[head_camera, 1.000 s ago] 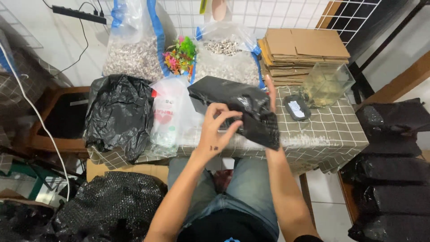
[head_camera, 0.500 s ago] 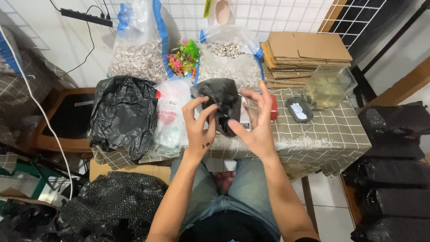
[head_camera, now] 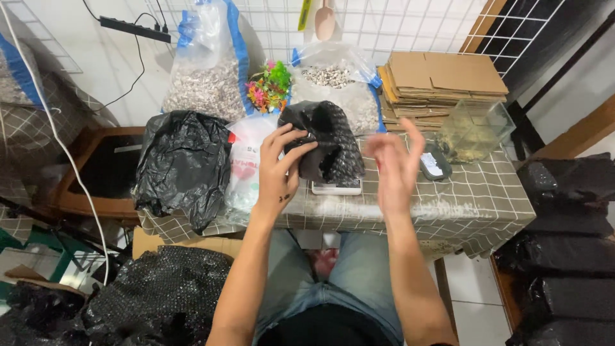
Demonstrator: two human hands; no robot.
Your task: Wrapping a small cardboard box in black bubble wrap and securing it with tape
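**Steadying the black bundle over the scale**

Holding the black bubble-wrap bundle (head_camera: 327,144) is the left hand (head_camera: 277,172), thumb and fingers curled round its left edge at about nine o'clock. The bundle hangs just above a small white scale (head_camera: 336,187), which sits on the checked tablecloth (head_camera: 474,198); whether its lower edge touches the scale cannot be told. At three o'clock from the bundle the right hand (head_camera: 394,168) is open, fingers spread and blurred, holding nothing and apart from the wrap.

A one-sided pinch probably lets the loose wrap sag and unroll, so the grip would do better nearer the bundle's middle, with the free palm supporting the opposite side. Keeping it upright and square over the scale should stop it sliding toward the clear plastic bag (head_camera: 246,163) at nine o'clock. A large black plastic bag (head_camera: 182,163) lies further out the same way; flattened cardboard (head_camera: 442,80) is stacked at one o'clock.
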